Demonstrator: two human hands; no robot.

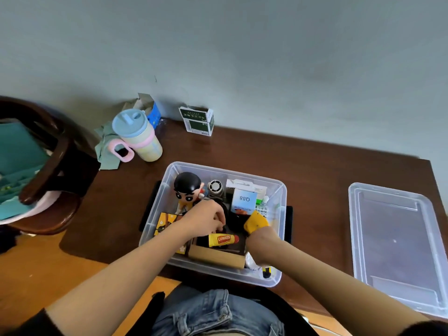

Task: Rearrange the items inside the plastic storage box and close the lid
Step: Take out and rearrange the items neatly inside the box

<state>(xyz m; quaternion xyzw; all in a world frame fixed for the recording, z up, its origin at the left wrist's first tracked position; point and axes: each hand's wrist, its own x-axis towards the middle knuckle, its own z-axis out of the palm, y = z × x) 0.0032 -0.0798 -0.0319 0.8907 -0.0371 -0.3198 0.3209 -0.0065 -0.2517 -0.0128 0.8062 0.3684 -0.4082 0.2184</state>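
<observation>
A clear plastic storage box [167, 187] stands open on the brown table, near its front edge. Inside are a cartoon doll [188, 187], a small round fan [214, 186], a white "Q88" carton [243, 202], a yellow Carmex tube [221, 240], an orange patterned box [164, 223] and a tan cardboard piece [215, 258]. My left hand [206, 220] reaches into the box's middle, fingers curled down over a dark item. My right hand [260, 241] is in the box's right side, mostly hidden, around a yellow object [255, 221]. The clear lid [397, 246] lies flat to the right.
A pastel sippy cup [139, 135] with a pink handle stands at the back left beside crumpled green paper. A green and white carton [197, 121] stands against the wall. A dark wooden chair [48, 166] with teal cloth is at the left.
</observation>
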